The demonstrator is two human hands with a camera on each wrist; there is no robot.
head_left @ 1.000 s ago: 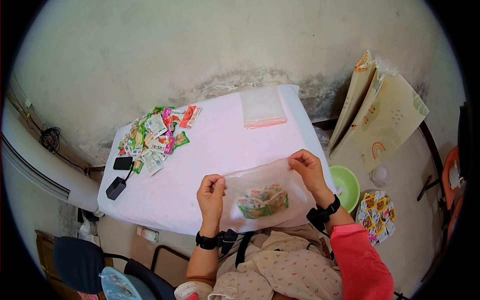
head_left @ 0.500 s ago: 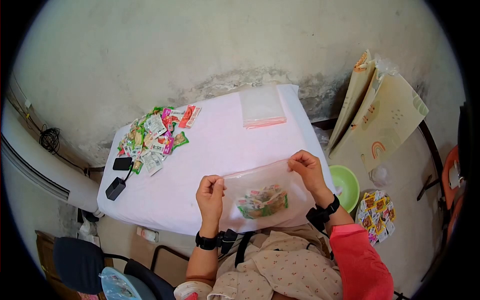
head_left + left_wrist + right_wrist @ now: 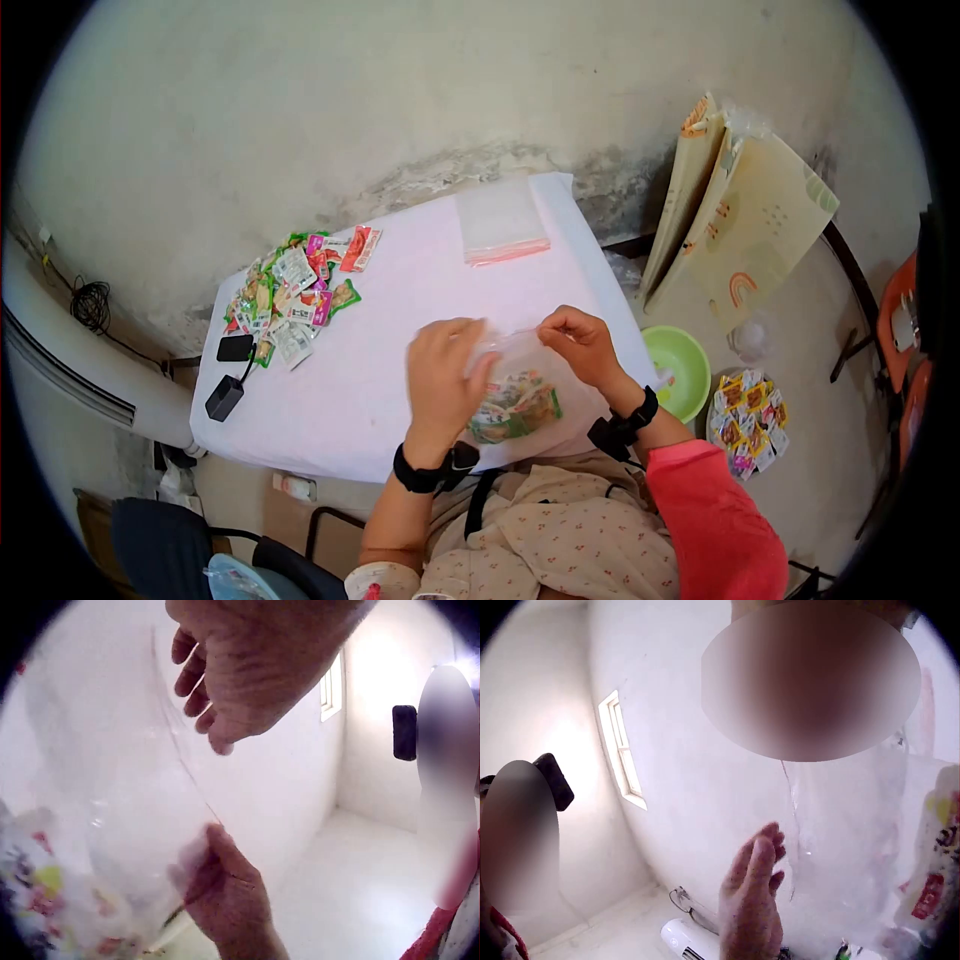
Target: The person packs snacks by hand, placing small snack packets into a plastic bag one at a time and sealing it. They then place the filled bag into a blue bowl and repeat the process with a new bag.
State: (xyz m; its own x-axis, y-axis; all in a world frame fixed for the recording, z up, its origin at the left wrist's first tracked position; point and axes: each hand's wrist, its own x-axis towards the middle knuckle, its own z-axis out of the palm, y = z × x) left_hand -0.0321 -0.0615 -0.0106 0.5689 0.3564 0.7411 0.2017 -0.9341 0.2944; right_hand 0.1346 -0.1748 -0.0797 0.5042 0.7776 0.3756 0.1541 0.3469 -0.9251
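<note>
In the head view, the right hand (image 3: 588,350) pinches the upper right corner of a clear zip bag (image 3: 522,358). Green, white and red food packets (image 3: 518,408) lie inside the bag. The left hand (image 3: 442,385), blurred, is at the bag's upper left with fingers extended. The left wrist view has the left hand (image 3: 259,667) with spread, slightly bent fingers beside the bag's seam, and the right hand (image 3: 232,900) pinching its edge. From the right wrist, the left hand (image 3: 751,904) appears beside the clear bag (image 3: 840,840); whether it touches is unclear.
A pile of packets (image 3: 290,290), a black phone (image 3: 235,348) and a black box (image 3: 225,398) are on the left of the table (image 3: 400,285). Flat clear bags (image 3: 500,220) lie at the back. On the floor stand a green basin (image 3: 690,370) and more packets (image 3: 748,420).
The left hand has let go of the bag's left corner and moved right, towards the right hand. The right hand keeps its pinch. The head view has shifted slightly.
</note>
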